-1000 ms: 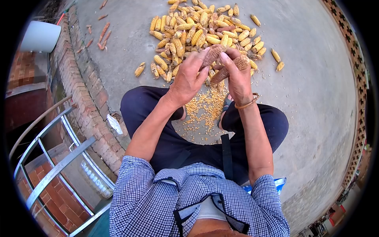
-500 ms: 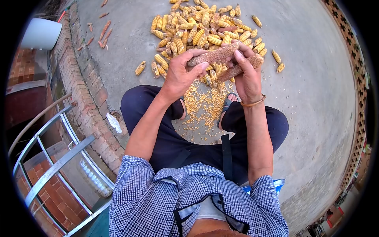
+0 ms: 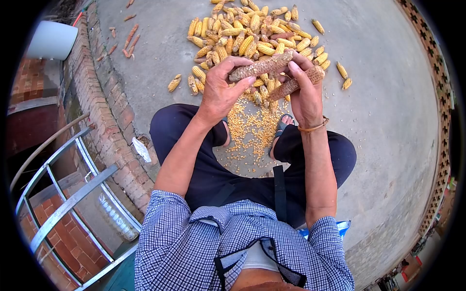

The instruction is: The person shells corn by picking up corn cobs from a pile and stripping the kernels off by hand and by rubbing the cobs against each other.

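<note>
A long stripped corn cob [image 3: 260, 66] lies crosswise between my two hands, its kernels almost all gone. My left hand [image 3: 221, 89] grips its left end with thumb and fingers. The fingertips of my right hand [image 3: 306, 94] touch its right end. That same hand is closed round a second bare cob [image 3: 286, 90], which slants down to the left under the thumb. Beyond both hands lies a heap of yellow corn ears [image 3: 242, 36], partly hidden by them. Loose kernels [image 3: 252, 131] are scattered on the ground between my feet.
Several bare cobs [image 3: 130, 39] lie at the far left beside a brick edging [image 3: 99, 97]. A white bucket [image 3: 52, 40] stands behind that. Metal railing [image 3: 73, 206] rises at lower left. A few single ears [image 3: 341, 71] lie right of the heap.
Both hands keep almost the same pose, with the cobs still in them. The whole view has shifted very slightly; nothing was picked up or let go.
</note>
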`<state>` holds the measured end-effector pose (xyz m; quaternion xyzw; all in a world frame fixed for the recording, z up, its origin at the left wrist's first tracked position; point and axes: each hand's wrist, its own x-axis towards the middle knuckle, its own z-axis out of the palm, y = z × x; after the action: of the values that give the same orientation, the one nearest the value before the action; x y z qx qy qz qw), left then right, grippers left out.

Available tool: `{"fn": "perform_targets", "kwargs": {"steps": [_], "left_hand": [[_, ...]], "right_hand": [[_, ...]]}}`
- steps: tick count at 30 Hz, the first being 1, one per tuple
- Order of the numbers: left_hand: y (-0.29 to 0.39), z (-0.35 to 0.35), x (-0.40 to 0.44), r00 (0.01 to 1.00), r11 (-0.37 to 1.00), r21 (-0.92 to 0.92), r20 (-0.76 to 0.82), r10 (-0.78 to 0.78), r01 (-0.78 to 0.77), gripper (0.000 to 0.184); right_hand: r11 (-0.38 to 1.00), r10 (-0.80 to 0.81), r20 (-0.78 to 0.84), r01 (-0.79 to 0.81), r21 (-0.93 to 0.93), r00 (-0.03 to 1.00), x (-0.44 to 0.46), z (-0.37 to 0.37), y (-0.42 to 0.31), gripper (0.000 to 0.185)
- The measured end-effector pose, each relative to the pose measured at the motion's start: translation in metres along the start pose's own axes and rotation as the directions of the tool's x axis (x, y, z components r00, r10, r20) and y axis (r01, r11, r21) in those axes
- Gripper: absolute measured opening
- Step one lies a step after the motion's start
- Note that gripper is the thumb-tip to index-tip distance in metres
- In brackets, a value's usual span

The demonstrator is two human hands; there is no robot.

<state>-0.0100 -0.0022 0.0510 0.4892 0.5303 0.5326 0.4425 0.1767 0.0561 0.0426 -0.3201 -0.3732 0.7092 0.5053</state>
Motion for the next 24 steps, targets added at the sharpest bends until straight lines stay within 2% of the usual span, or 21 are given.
{"fn": "perform_targets", "kwargs": {"steps": [4, 7, 8, 9, 12, 14, 16, 19, 22, 24], "left_hand": [[-0.007, -0.002, 0.002, 1.0, 0.995, 0.102, -0.008, 0.0, 0.0, 0.031], [-0.012, -0.003, 0.0, 0.998, 0.95, 0.307, 0.063, 0.032, -0.05, 0.026], [-0.017, -0.002, -0.001, 0.991, 0.897, 0.431, 0.119, 0.055, -0.101, 0.023], [-0.02, -0.002, -0.001, 0.982, 0.822, 0.548, 0.173, 0.07, -0.155, 0.022], [-0.04, 0.019, -0.013, 0.901, 0.507, 0.83, 0.381, -0.207, -0.234, 0.019], [-0.055, 0.036, -0.025, 0.778, 0.414, 0.855, 0.479, -0.406, -0.311, 0.018], [-0.085, 0.052, -0.044, 0.738, 0.38, 0.804, 0.582, -0.343, -0.457, 0.014], [-0.105, 0.067, -0.056, 0.608, 0.494, 0.76, 0.642, -0.467, -0.424, 0.016], [-0.084, 0.052, -0.05, 0.572, 0.478, 0.765, 0.642, -0.511, -0.432, 0.018], [-0.055, 0.023, -0.029, 0.623, 0.457, 0.829, 0.549, -0.558, -0.321, 0.025]], "right_hand": [[0.999, -0.008, -0.018, 0.007, -0.036, 1.0, 0.001, 0.001, 0.002, 0.028], [0.977, -0.107, -0.223, 0.061, -0.202, 0.969, 0.003, -0.002, 0.007, 0.03], [0.98, -0.1, -0.372, 0.026, -0.2, 0.923, 0.004, 0.0, 0.008, 0.031], [0.981, -0.117, -0.428, 0.037, -0.19, 0.896, 0.007, -0.009, 0.013, 0.031], [0.957, -0.162, -0.376, 0.053, -0.285, 0.912, 0.012, -0.022, 0.018, 0.031], [0.944, -0.164, -0.337, 0.049, -0.326, 0.927, 0.009, -0.016, 0.015, 0.03], [0.947, -0.121, -0.306, 0.018, -0.32, 0.944, 0.009, -0.01, 0.017, 0.028], [0.952, -0.092, -0.253, 0.011, -0.305, 0.963, 0.009, -0.009, 0.019, 0.026], [0.965, -0.084, -0.229, 0.021, -0.262, 0.97, 0.009, -0.011, 0.021, 0.025], [0.966, -0.075, -0.227, 0.014, -0.257, 0.971, 0.009, -0.008, 0.021, 0.024]]}}
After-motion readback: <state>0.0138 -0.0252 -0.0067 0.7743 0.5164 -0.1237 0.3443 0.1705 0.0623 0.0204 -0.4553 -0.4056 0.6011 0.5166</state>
